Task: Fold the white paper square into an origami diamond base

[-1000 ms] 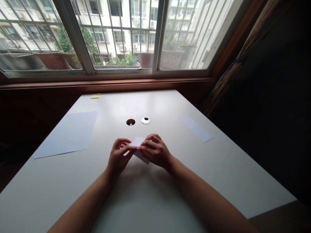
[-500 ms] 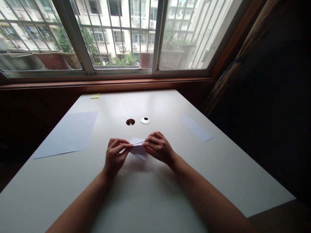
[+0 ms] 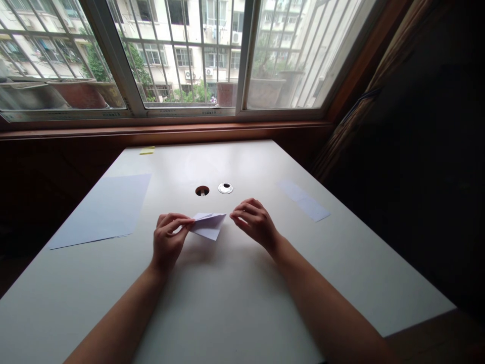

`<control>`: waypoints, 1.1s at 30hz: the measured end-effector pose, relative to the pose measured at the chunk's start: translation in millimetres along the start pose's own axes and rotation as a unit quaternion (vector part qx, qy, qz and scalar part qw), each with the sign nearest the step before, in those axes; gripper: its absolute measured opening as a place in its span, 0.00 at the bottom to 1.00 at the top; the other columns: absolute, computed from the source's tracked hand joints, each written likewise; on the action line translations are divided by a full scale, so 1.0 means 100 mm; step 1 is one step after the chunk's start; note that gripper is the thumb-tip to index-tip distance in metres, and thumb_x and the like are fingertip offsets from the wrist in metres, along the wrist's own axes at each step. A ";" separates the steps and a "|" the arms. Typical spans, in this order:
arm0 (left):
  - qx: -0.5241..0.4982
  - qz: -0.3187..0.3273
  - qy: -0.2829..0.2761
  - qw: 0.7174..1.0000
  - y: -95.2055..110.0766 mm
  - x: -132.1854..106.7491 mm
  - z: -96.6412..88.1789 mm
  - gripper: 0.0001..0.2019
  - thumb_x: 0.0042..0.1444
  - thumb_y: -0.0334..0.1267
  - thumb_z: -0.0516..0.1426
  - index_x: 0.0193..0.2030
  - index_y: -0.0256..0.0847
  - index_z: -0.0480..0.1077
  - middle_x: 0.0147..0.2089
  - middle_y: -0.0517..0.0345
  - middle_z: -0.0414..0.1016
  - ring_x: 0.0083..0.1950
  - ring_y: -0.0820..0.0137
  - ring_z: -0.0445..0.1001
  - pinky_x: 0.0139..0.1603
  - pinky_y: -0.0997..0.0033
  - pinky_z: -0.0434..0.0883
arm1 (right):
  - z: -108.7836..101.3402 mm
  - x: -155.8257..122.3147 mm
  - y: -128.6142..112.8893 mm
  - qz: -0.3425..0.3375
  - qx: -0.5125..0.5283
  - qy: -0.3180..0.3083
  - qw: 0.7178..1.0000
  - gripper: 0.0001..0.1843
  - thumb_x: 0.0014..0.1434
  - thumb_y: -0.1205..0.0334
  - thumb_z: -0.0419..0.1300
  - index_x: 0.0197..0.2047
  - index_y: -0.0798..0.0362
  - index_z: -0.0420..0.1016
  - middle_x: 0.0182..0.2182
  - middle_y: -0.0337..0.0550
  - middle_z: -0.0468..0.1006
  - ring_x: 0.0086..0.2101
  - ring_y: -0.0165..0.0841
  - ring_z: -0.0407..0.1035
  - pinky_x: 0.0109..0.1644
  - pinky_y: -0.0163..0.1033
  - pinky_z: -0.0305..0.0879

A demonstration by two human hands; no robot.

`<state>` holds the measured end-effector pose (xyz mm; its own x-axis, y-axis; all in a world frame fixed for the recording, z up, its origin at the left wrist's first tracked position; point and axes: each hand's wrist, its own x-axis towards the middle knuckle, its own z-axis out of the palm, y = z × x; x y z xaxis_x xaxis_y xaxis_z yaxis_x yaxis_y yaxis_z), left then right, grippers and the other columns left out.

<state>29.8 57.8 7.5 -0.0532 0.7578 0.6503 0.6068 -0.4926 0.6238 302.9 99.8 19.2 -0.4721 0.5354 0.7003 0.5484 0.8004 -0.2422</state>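
A small folded piece of white paper point(image 3: 210, 226) is held just above the desk, its folded layers standing slightly apart and its pointed end toward the right. My left hand point(image 3: 170, 237) pinches its left end between thumb and fingers. My right hand point(image 3: 254, 222) hovers just beyond the pointed end, a narrow gap away from the paper. Its fingers are curled and the tips are drawn together, with nothing visible between them.
White sheets point(image 3: 104, 210) lie at the desk's left, and a creased paper strip point(image 3: 305, 200) lies at the right. Beyond my hands are a round cable hole point(image 3: 202, 191) and its metal cover point(image 3: 225, 188). Yellow sticky notes point(image 3: 147, 150) sit at the far edge, below a barred window.
My right hand has let go of the folded paper and moved slightly right and away. My left hand has shifted left with the paper, which now shows its pointed right end.
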 end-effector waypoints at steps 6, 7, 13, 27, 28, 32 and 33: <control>-0.001 0.020 -0.007 1.000 0.02 -0.01 0.03 0.05 0.59 0.36 0.62 0.38 0.49 0.81 0.39 0.57 0.77 0.43 0.64 0.70 0.45 0.62 0.70 | 0.06 0.01 -0.05 -0.013 0.012 -0.002 1.000 0.13 0.63 0.61 0.63 0.51 0.47 0.76 0.45 0.46 0.79 0.45 0.39 0.67 0.51 0.47 0.66; -0.001 0.028 -0.013 1.000 0.03 -0.01 0.04 0.05 0.59 0.36 0.62 0.38 0.49 0.81 0.39 0.57 0.77 0.43 0.64 0.70 0.45 0.62 0.70 | 0.08 0.01 -0.07 -0.019 0.008 -0.012 1.000 0.13 0.63 0.60 0.63 0.51 0.47 0.76 0.45 0.46 0.79 0.45 0.39 0.67 0.51 0.47 0.66; 0.024 0.102 -0.055 0.993 0.07 -0.03 0.09 0.07 0.57 0.33 0.64 0.41 0.48 0.80 0.41 0.56 0.78 0.45 0.63 0.69 0.46 0.63 0.71 | 0.13 0.01 -0.12 -0.045 -0.009 -0.049 0.998 0.06 0.66 0.63 0.59 0.43 0.48 0.77 0.39 0.43 0.80 0.42 0.36 0.67 0.47 0.44 0.62; 0.144 0.190 -0.094 0.967 0.24 -0.04 0.09 0.03 0.57 0.31 0.61 0.36 0.42 0.75 0.37 0.55 0.76 0.42 0.63 0.68 0.44 0.63 0.71 | 0.07 0.05 -0.22 -0.076 -0.032 -0.058 0.995 0.07 0.66 0.69 0.56 0.44 0.50 0.74 0.43 0.42 0.80 0.42 0.35 0.67 0.47 0.44 0.59; 0.146 0.190 -0.095 0.966 0.24 -0.04 0.09 0.03 0.57 0.31 0.61 0.36 0.42 0.75 0.37 0.55 0.76 0.42 0.63 0.68 0.44 0.63 0.71 | 0.07 0.05 -0.21 -0.073 -0.033 -0.055 0.995 0.08 0.66 0.70 0.56 0.44 0.50 0.74 0.43 0.42 0.80 0.43 0.36 0.67 0.48 0.44 0.59; 0.149 0.188 -0.102 0.965 0.23 -0.05 0.09 0.03 0.56 0.30 0.61 0.35 0.41 0.74 0.37 0.55 0.76 0.42 0.63 0.68 0.43 0.63 0.71 | 0.06 0.04 -0.19 -0.060 -0.043 -0.042 0.996 0.10 0.66 0.71 0.55 0.44 0.49 0.74 0.44 0.42 0.80 0.44 0.37 0.67 0.49 0.45 0.59; 0.149 0.187 -0.102 0.966 0.22 -0.05 0.09 0.03 0.56 0.30 0.61 0.35 0.41 0.74 0.37 0.55 0.76 0.42 0.63 0.68 0.43 0.63 0.71 | 0.05 0.03 -0.18 -0.055 -0.044 -0.037 0.997 0.11 0.66 0.71 0.54 0.44 0.49 0.75 0.44 0.42 0.80 0.44 0.37 0.67 0.49 0.46 0.59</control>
<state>51.0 47.1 14.2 0.3520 0.6344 0.6882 0.7564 -0.6259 0.1900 287.9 88.8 22.3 -0.5812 0.4661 0.6671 0.5469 0.8307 -0.1040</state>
